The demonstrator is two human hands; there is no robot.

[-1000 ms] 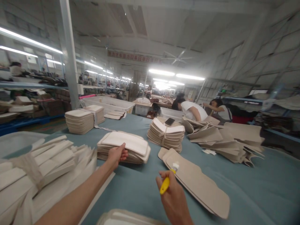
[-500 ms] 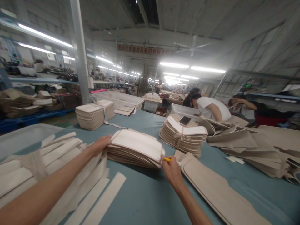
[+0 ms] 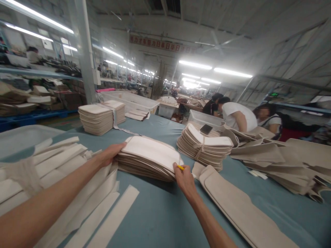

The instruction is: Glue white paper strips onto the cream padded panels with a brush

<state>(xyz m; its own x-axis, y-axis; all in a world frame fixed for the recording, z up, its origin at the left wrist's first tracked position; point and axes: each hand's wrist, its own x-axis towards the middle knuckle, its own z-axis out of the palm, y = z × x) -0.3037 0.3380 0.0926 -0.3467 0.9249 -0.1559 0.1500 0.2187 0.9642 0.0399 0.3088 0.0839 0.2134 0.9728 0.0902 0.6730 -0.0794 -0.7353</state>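
Observation:
A stack of beige, white-faced fabric panels (image 3: 148,151) lies in the middle of the table, its layers slightly fanned at the front. At its left end, my left hand (image 3: 113,154) grips the edge, with some fingers hidden behind the stack. My right hand (image 3: 184,178) is closed around a slim yellow pen-like tool (image 3: 180,167), fingertips touching the stack's right corner. Right of that hand lie long beige panels (image 3: 230,203). Just behind them stands a tied bundle of similar panels (image 3: 204,146).
White strips (image 3: 113,217) and a pile of pale pieces cover the left side. A strapped stack (image 3: 99,117) stands at the back left. A phone (image 3: 206,129) rests behind the tied bundle. Loose beige material (image 3: 279,158) spreads at right, with co-workers (image 3: 239,115) beyond.
The right hand has shifted slightly left and up along the stack's right corner. My left hand keeps its place at the left end. The view has tilted a little downward.

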